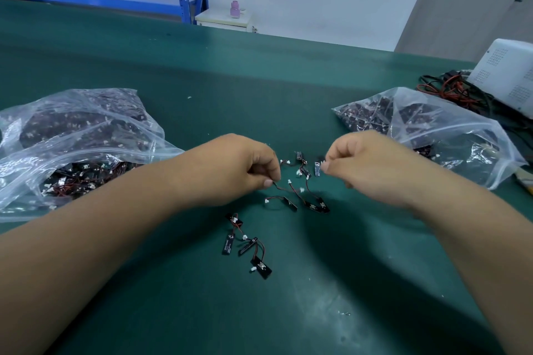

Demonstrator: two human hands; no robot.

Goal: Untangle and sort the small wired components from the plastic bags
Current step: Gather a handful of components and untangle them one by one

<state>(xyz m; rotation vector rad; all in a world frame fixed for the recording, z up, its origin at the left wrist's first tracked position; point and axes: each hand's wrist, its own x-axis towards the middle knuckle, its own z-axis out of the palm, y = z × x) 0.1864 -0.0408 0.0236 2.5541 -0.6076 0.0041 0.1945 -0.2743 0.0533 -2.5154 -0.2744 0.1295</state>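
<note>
Lying well left of the tangle of wired parts [301,192], one bag [72,138] holds unsorted stock. The left hand [239,170], just left of the tangle, pinches a wire [281,188]; separated parts [248,242] lie on its near side. The right hand [363,164], just right, pinches a small board [317,169], likely to pull both apart. A second bag [432,130] lies further right.

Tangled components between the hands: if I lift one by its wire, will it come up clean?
Probably not: the thin wires loop across each other, so neighbours would likely drag along. They look floppy, drooping from the left hand where it pinches one. The small black boards seem light and should slide easily on the green mat.
</note>
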